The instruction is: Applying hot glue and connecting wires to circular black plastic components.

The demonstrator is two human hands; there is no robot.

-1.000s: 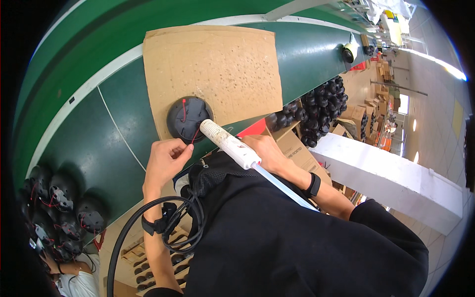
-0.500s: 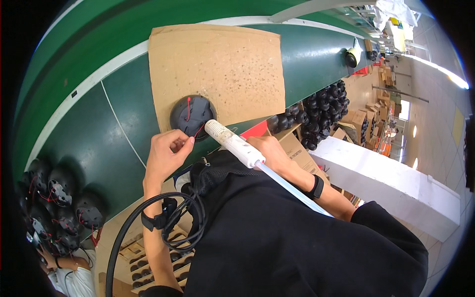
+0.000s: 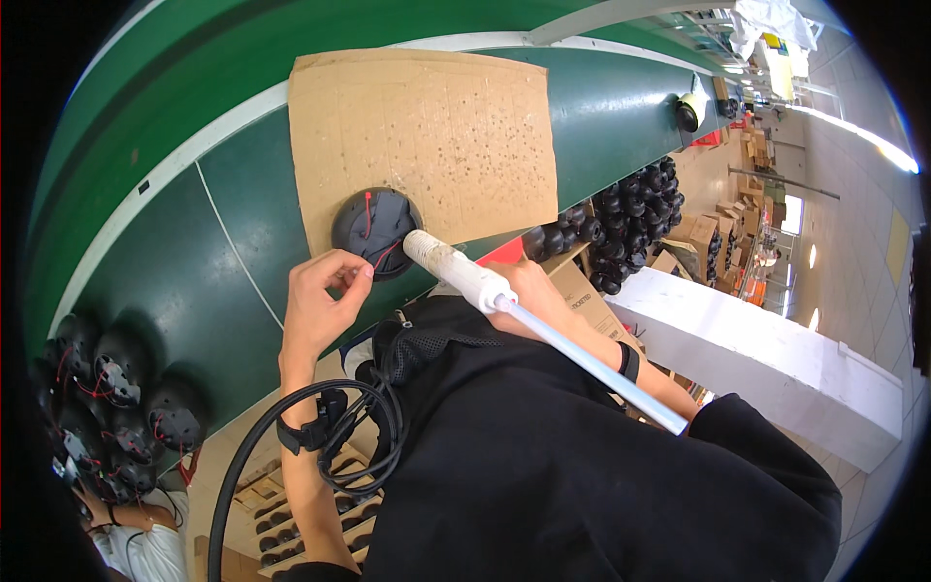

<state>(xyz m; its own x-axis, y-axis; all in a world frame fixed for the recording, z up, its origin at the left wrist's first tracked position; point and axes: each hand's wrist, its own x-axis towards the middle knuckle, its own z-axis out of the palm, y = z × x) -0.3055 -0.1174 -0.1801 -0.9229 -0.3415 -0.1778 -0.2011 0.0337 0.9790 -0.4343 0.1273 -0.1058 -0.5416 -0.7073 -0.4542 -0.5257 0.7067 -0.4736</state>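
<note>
A black round dome-like part (image 3: 346, 229) with red wires lies at the near left corner of a cardboard sheet (image 3: 427, 126). My left hand (image 3: 325, 299) is beside its near edge, thumb and forefinger pinched on a thin red wire (image 3: 386, 256) that runs onto the part. From the right, my right hand (image 3: 531, 296) grips a white glue gun (image 3: 470, 279), its fingers partly hidden behind the body. The tip end of the gun is over the right edge of the round part. A long translucent bluish glue stick (image 3: 601, 367) sticks out of its rear.
The cardboard rests on a dark green workbench (image 3: 242, 213). Similar black parts with red wires (image 3: 121, 369) crowd its left end, near another person's arm (image 3: 136, 514). A black cable (image 3: 254, 432) loops by my left wrist. Many black domes (image 3: 635, 218) are heaped beyond a white beam (image 3: 766, 364).
The glue gun has tilted slightly, and the rear end of its glue stick now shows over my sleeve. My left hand has shifted a little left, still pinching the wire.
</note>
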